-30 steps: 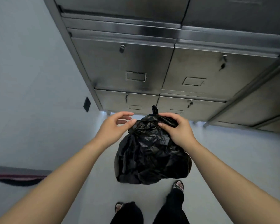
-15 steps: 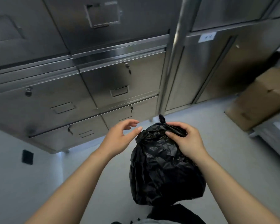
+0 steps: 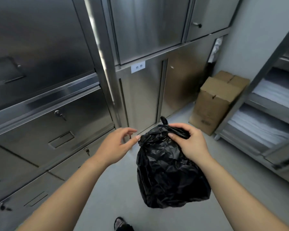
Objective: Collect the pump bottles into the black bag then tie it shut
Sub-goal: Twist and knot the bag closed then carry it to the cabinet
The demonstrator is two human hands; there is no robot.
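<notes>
Black bag (image 3: 170, 172) carried rightward; right hand (image 3: 190, 144) grips (left hand (image 3: 114, 147) splayed).

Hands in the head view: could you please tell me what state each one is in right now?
Left hand: open, holding nothing, thumb tip by the black bag.
Right hand: grips the black bag's gathered top.

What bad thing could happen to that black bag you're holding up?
Only the right hand grips the gathered top of the black bag, while the left hand is open beside it, so the bag might slip and drop to the floor. The little tail sticking up suggests a small knot, which could loosen and let things spill.
</notes>
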